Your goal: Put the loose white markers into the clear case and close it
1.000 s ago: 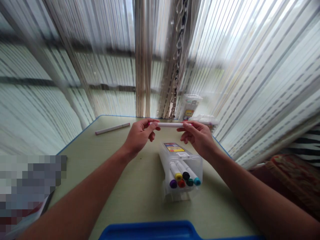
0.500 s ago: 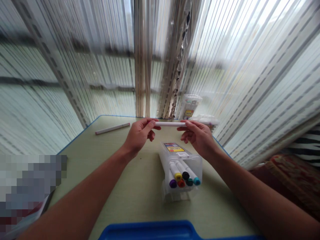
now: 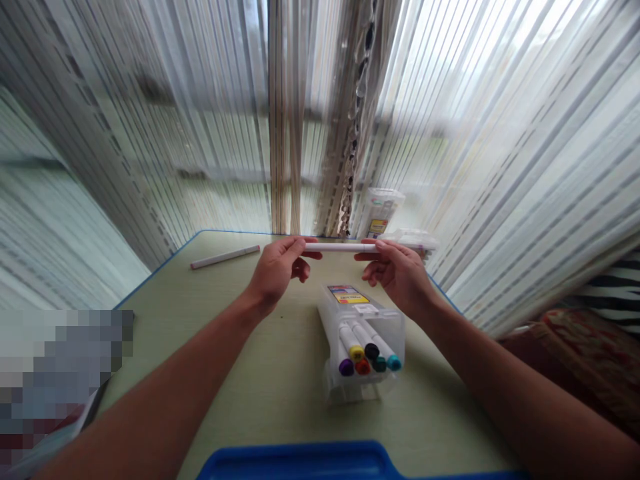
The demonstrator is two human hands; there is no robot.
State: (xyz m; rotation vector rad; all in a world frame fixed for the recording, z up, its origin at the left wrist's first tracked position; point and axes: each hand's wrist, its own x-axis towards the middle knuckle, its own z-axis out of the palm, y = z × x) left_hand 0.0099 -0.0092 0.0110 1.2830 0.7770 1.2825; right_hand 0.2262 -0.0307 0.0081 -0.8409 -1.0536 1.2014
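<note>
A white marker [image 3: 337, 247] is held level above the far part of the table, one end in each hand. My left hand [image 3: 281, 267] pinches its left end between thumb and fingers. At the other end, my right hand [image 3: 397, 270] grips it the same way, and both tips are hidden by the fingers. Below and nearer to me lies a clear plastic marker case [image 3: 325, 313], its open end facing me. Several markers [image 3: 357, 353] with purple, yellow, orange, black, green and light-blue ends rest inside it. Another white marker [image 3: 225, 257] with pinkish ends lies left of my left hand.
At the table's [image 3: 240, 393] far edge stands an upright clear case [image 3: 384, 212], beside a lying clear container [image 3: 413, 239]. String curtains [image 3: 210, 133] hang just behind. A blue tray [image 3: 300, 460] is at the near edge. Patterned fabric [image 3: 590, 353] shows at right.
Both hands keep the marker at nearly the same spot. The fingers have shifted slightly along it, with the left thumb a little further left and the right thumb a little further right.
</note>
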